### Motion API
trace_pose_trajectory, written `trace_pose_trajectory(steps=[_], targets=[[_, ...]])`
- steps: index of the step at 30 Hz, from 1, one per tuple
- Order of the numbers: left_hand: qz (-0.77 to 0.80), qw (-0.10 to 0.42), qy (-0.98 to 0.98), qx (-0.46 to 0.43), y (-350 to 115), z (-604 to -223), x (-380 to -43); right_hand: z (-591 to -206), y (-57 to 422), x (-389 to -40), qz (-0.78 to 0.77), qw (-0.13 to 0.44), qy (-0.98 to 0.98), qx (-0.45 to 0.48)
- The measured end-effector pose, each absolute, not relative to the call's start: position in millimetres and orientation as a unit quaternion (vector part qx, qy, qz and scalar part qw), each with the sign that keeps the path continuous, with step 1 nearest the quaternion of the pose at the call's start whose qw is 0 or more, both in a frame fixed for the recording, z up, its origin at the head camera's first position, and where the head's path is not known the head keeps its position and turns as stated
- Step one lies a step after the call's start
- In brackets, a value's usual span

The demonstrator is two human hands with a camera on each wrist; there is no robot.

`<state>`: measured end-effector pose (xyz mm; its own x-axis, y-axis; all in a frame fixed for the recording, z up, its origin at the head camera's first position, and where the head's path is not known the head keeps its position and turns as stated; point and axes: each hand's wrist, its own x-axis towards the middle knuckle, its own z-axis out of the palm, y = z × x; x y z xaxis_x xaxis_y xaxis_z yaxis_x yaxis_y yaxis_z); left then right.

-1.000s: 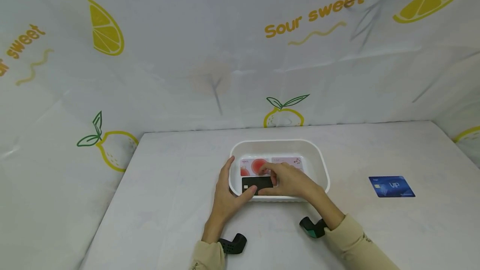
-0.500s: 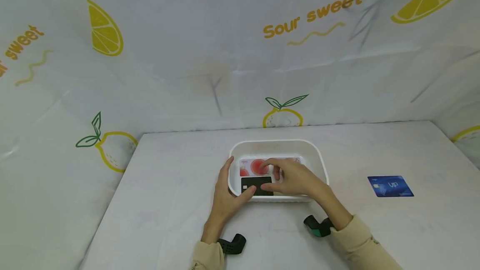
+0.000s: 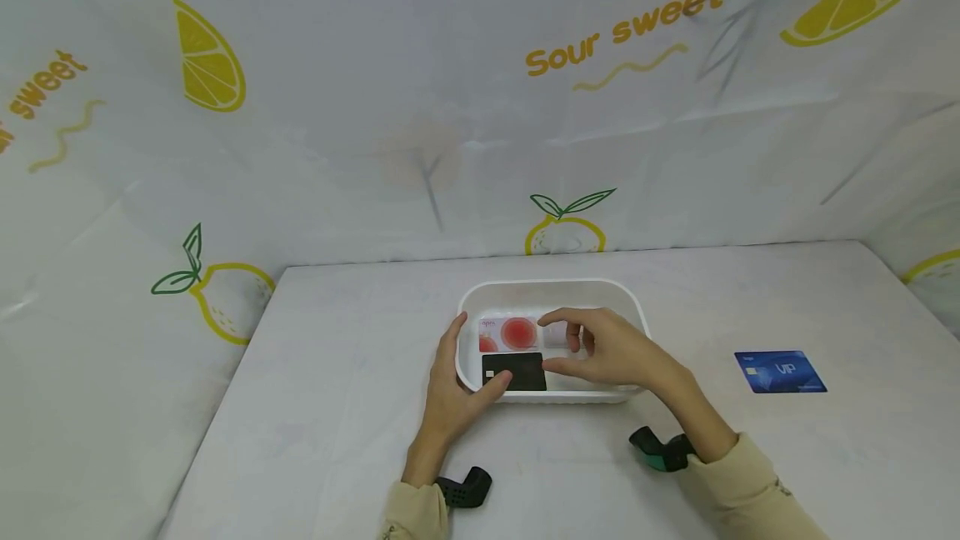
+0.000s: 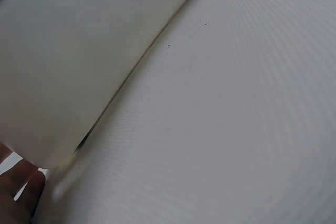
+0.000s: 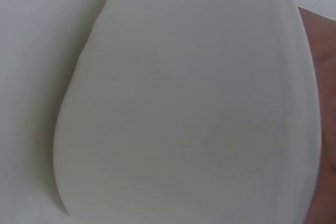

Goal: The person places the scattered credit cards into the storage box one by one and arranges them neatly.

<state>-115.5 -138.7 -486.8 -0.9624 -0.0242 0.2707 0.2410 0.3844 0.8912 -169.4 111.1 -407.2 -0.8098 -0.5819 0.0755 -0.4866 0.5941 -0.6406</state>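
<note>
In the head view a white plastic tray stands at mid table. My left hand holds its left end, fingers along the outer wall and thumb over the front rim. Inside lie a pink card with a red round print, a black chip card in front of it, and a pale card partly hidden by my right hand. That hand hovers over the tray's right half, thumb and index finger apart, with nothing between them. The wrist views mainly show the tray's outer wall.
A blue VIP card lies on the white table to the right of the tray. Dark wrist devices sit at my left wrist and right wrist. A lemon-printed white backdrop rises behind the table.
My right hand has moved right, away from the black card, and its thumb and index finger now show a clear gap. The black card lies in place. My left hand stays put.
</note>
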Motion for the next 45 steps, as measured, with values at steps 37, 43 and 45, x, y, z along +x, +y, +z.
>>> trace_pose_trajectory(steps=[37, 43, 45], targets=[[-0.56, 0.124, -0.816, -0.069, -138.2, -487.4, -115.3, -397.9, 178.5, -164.4, -0.377, -0.006, 0.877, -0.299], [-0.559, 0.125, -0.817, -0.069, -137.9, -487.5, -115.4, -402.4, 192.6, -163.6, -0.377, -0.023, 0.875, -0.302], [-0.559, 0.125, -0.817, -0.069, -137.7, -487.4, -115.4, -403.9, 197.8, -163.1, -0.379, -0.029, 0.874, -0.303]])
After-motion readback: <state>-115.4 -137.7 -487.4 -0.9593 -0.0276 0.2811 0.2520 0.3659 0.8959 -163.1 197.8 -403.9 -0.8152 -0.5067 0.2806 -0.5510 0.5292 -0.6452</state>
